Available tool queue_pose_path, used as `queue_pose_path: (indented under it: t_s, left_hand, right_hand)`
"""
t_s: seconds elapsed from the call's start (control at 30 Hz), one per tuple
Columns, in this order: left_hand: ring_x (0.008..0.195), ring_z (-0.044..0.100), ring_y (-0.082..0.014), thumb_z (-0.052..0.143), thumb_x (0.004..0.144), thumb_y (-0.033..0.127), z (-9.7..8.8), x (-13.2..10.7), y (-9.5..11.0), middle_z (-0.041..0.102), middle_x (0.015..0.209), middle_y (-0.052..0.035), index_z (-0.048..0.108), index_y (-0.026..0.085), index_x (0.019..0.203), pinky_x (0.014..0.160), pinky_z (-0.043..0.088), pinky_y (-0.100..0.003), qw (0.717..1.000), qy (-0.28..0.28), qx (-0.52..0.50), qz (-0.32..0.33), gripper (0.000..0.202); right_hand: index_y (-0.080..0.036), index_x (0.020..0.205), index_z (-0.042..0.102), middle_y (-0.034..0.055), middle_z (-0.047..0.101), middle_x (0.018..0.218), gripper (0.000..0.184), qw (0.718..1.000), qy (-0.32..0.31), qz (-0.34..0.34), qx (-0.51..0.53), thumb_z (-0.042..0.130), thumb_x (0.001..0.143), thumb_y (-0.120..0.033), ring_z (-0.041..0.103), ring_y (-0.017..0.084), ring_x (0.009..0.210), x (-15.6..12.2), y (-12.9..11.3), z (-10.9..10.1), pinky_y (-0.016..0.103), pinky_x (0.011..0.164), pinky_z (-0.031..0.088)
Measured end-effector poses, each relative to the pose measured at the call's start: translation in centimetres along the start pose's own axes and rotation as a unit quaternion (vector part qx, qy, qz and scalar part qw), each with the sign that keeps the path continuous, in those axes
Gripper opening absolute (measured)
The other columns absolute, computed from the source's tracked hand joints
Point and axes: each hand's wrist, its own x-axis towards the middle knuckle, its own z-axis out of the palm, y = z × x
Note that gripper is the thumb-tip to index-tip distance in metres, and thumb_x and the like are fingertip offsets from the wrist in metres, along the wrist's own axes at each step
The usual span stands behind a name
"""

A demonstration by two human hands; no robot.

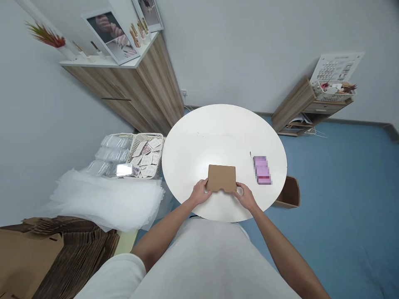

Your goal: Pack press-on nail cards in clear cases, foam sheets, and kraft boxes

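A small flat brown cardboard box (221,177) lies near the front edge of a round white table (218,137). My left hand (200,193) grips its near left corner with curled fingers. My right hand (246,196) holds its near right corner the same way. A pink, blurred flat object (262,170) lies on the table to the right of the box, apart from both hands.
Left of the table stand a white basket (147,155) of small cards, clear plastic packs (110,155), a pile of white foam sheets (106,197) and stacked flat cardboard (62,253). A brown box (289,192) sits on the blue floor at the right. Wooden cabinets line the walls.
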Motion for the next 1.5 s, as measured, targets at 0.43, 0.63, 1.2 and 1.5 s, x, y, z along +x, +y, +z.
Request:
queue_pose_path:
  t_s: [0.43,0.63,1.2,1.5]
  left_hand:
    - [0.091,0.052,-0.0232,0.062,0.065,0.043,-4.0,3.2,2.7,0.05,0.101,-0.0112,0.029,0.016,0.128,0.071,0.041,-0.029,0.995,-0.077,0.064,-0.025,0.076]
    - [0.084,0.054,-0.0197,0.053,0.073,0.02,-4.9,5.8,2.7,0.057,0.097,-0.0073,0.035,0.019,0.123,0.068,0.04,-0.027,0.992,-0.071,0.107,-0.018,0.053]
    - [0.088,0.053,-0.0179,0.054,0.073,0.015,-5.0,6.6,3.0,0.058,0.096,-0.0049,0.048,0.019,0.111,0.074,0.04,-0.026,0.99,-0.024,0.134,-0.023,0.039]
    - [0.086,0.054,-0.0206,0.052,0.072,0.015,-5.1,6.7,3.1,0.057,0.098,-0.0062,0.05,0.019,0.108,0.073,0.041,-0.03,0.992,-0.03,0.118,-0.024,0.036]
  right_hand:
    - [-0.021,0.109,0.055,0.0055,0.065,0.096,0.046,0.995,-0.05,0.092,0.003,0.045,0.075,-0.05,0.059,0.018,0.087,3.4,-4.8,-4.4,0.028,0.073,0.042]
    - [-0.022,0.097,0.06,0.0039,0.065,0.087,0.042,0.993,-0.083,0.077,-0.041,0.038,0.078,-0.053,0.06,0.014,0.068,5.9,-6.5,-6.0,0.024,0.064,0.04]
    - [-0.02,0.068,0.054,-0.0009,0.059,0.068,0.04,0.991,-0.083,0.105,-0.03,0.037,0.078,-0.055,0.06,0.011,0.056,6.4,-7.5,-6.0,0.019,0.053,0.038]
    - [-0.019,0.072,0.058,0.002,0.061,0.064,0.041,0.991,-0.09,0.101,-0.006,0.04,0.076,-0.055,0.059,0.013,0.056,6.8,-7.1,-6.0,0.022,0.056,0.04]
